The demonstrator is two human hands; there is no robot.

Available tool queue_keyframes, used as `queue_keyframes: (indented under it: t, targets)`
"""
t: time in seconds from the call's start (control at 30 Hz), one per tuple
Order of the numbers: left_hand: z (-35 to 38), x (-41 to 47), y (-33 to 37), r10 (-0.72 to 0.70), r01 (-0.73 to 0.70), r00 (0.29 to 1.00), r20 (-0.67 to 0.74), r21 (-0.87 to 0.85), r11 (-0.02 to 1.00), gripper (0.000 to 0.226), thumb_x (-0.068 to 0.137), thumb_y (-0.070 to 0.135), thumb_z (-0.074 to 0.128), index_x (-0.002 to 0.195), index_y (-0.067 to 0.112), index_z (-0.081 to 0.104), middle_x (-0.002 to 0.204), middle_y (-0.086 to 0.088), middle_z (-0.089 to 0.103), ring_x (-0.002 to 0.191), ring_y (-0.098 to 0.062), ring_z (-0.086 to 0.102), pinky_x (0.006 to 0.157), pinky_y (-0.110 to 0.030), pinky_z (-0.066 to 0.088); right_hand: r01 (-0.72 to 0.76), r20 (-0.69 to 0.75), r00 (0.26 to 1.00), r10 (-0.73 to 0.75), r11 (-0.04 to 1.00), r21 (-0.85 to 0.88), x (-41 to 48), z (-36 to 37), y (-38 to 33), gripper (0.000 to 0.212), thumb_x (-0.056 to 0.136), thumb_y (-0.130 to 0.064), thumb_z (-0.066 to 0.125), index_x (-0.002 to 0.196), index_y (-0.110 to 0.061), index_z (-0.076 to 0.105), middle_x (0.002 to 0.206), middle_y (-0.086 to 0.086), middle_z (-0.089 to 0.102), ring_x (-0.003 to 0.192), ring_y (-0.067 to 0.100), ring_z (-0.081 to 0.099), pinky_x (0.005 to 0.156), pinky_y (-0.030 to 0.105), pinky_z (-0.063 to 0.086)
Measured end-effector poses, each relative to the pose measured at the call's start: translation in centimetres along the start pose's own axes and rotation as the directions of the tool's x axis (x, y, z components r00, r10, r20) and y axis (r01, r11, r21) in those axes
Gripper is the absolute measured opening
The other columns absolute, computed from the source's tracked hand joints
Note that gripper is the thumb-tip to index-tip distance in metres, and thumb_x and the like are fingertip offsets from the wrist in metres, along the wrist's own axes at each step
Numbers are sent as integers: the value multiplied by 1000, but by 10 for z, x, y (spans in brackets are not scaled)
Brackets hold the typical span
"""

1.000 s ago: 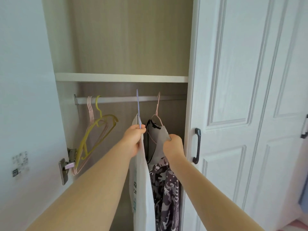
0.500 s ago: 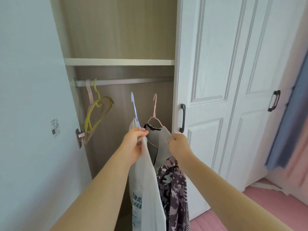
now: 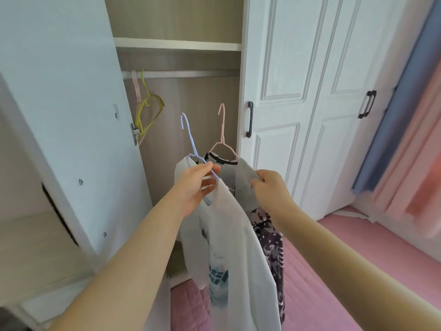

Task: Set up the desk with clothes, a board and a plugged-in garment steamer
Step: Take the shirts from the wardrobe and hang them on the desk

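Wardrobe rail [image 3: 191,74] above no longer carries the desk-bound clothes [image 3: 229,235]: left hand [image 3: 195,187] grips the blue hanger [image 3: 191,137], right hand [image 3: 269,187] the grey top [image 3: 243,173].

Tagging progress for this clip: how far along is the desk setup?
Done: the blue hanger and pink hanger hooks are clear of the rail, so two garments are fetched. In hand: the left hand pinches the blue hanger carrying the white shirt; the right hand grips the grey garment. Left: desk, board and steamer are not in view; all laying out remains.
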State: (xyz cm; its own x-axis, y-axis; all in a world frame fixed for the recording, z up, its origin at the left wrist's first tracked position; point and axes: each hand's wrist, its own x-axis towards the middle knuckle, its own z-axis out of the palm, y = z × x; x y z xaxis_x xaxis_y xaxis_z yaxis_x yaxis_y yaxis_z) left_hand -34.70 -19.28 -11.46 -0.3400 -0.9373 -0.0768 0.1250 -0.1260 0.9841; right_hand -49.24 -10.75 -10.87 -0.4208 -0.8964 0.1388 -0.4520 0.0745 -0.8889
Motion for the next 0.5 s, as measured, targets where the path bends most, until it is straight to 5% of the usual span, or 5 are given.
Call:
queue_keyframes:
  t: [0.27, 0.5]
  targets:
    - [-2, -67, -19, -59, 102, 982, 180, -245, 964, 16, 93, 9, 58, 89, -3, 68, 76, -9, 66, 73, -18, 69, 73, -27, 59, 22, -8, 1000, -23, 999, -27, -79, -20, 3, 32, 89, 3, 36, 61, -14, 34, 54, -2, 26, 44, 12, 21, 38, 18, 17]
    - [-7, -118, -21, -106, 167, 961, 257, -229, 959, 20, 89, 3, 61, 107, -5, 65, 90, -10, 68, 76, -22, 71, 65, -26, 58, 13, -18, 1000, -14, 999, -50, -133, -26, -2, 25, 90, 2, 37, 68, -8, 44, 55, 0, 30, 42, 10, 23, 38, 16, 19]
